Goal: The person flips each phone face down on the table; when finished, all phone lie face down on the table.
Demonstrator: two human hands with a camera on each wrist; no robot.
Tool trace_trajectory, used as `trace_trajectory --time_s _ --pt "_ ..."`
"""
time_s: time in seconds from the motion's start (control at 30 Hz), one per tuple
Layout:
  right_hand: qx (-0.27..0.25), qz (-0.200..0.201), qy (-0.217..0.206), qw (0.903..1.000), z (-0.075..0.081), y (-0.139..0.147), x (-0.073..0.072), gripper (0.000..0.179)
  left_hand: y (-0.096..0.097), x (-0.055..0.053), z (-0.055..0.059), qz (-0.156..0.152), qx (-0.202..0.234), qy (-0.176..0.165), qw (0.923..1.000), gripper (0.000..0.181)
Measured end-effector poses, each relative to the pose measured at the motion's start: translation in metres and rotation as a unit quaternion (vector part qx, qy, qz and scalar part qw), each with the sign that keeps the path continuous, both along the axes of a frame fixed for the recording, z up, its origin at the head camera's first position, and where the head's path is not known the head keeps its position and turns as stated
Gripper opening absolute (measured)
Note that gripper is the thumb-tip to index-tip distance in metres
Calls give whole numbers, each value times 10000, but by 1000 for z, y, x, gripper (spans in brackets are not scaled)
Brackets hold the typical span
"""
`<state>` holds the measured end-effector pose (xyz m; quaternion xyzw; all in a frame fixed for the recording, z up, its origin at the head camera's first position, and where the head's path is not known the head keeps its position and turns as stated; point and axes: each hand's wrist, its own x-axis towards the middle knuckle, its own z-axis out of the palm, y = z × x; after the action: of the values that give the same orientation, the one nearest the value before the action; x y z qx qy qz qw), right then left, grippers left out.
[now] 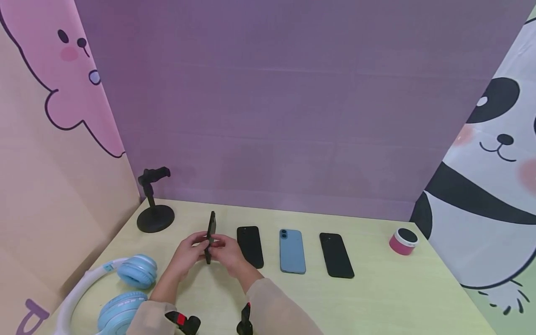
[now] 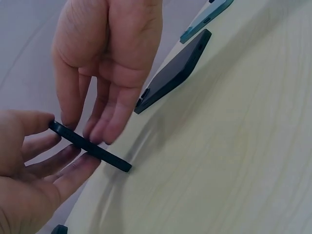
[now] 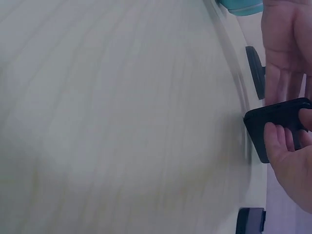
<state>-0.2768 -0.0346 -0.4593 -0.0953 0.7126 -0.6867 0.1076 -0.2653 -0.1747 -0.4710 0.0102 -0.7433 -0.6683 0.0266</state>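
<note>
Upright on its edge, a black smartphone (image 1: 212,224) is held between both hands at the left part of the table. My left hand (image 1: 189,253) grips its left side, thumb and fingers at the edges in the left wrist view. From the other side my right hand (image 1: 228,253) pinches the same phone, its fingertips on the flat face in the right wrist view. Just right of the hands lies another black smartphone (image 1: 250,246). Beyond it, in a row, lie a blue smartphone (image 1: 292,251) with its camera side up and a further black smartphone (image 1: 337,255).
A black stand (image 1: 155,218) with a round base stands at the back left. Light blue and white headphones (image 1: 137,271) lie at the front left, beside my left forearm. A pink and white round jar (image 1: 404,242) with a dark top sits at the table's right (image 1: 377,298).
</note>
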Motion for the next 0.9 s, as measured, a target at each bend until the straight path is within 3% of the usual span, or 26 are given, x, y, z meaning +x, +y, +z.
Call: trace_trajectory --time_s 0.2,0.33,0.43,0.63,0.9 --pt "278 89 108 9995 -6 1 2 41 0 2 4 183 -781 201 9966 43" --pt "437 94 205 9988 -9 1 2 40 -2 4 9 452 -1742 357 9830 37" --pt "587 41 274 9979 -10 1 1 40 -5 6 9 669 -2214 364 9722 35" --pt "899 -66 345 9953 -11 4 1 40 -8 8 1 937 -2607 611 9589 30" --pt "1413 -394 414 9883 -14 4 1 38 -9 7 -7 965 -2617 267 9600 34"
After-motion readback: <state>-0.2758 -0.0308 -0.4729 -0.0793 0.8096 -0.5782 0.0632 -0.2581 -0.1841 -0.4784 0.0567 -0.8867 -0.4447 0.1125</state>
